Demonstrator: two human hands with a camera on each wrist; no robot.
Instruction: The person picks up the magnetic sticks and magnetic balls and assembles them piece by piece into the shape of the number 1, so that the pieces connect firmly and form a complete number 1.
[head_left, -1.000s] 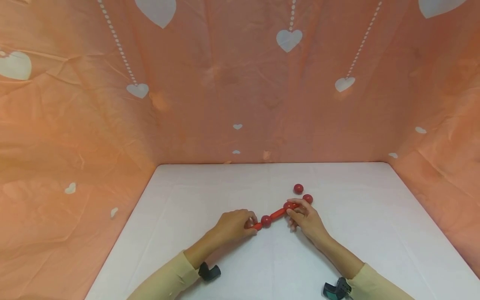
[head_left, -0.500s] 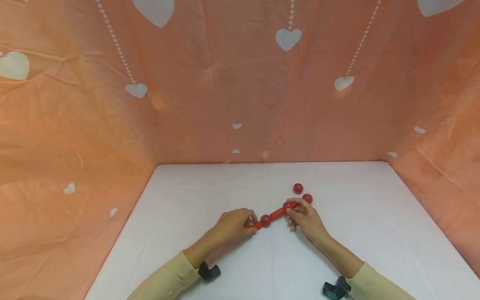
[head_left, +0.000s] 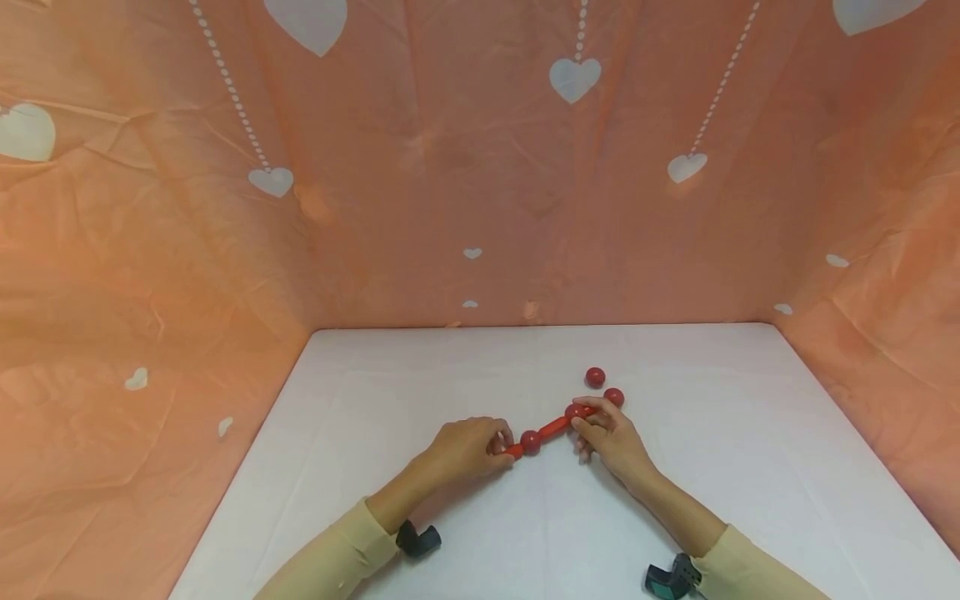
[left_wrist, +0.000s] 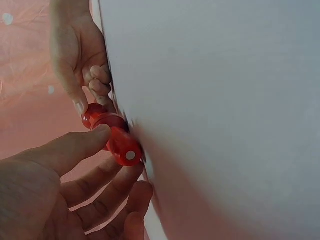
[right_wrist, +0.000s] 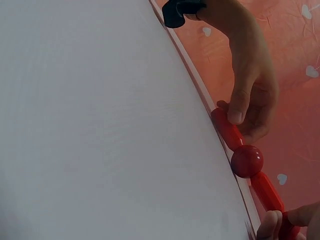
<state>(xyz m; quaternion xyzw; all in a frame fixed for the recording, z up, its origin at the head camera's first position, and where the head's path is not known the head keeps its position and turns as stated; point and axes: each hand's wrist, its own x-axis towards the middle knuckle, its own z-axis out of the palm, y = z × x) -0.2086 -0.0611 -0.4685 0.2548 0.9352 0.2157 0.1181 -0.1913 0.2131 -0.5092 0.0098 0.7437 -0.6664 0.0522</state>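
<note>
A row of red rods and red balls slants across the white table between the two hands. My left hand (head_left: 471, 448) pinches the rod at the left end (head_left: 514, 452) between thumb and fingers. That rod's end face, with a pale round spot (left_wrist: 130, 155), shows in the left wrist view. A ball (right_wrist: 247, 161) joins it to the middle rod (right_wrist: 267, 192). My right hand (head_left: 617, 443) pinches the ball at the far end of the middle rod (head_left: 575, 412) with thumb and index finger. Beyond, a short red piece shows, partly hidden by the fingers, then another ball (head_left: 614, 397).
One loose red ball (head_left: 595, 377) lies on the white table (head_left: 420, 375) behind the right hand. Orange cloth (head_left: 525, 192) with white hearts stands around the table's back and sides. Each wrist carries a dark camera mount, such as the left mount (head_left: 418, 540).
</note>
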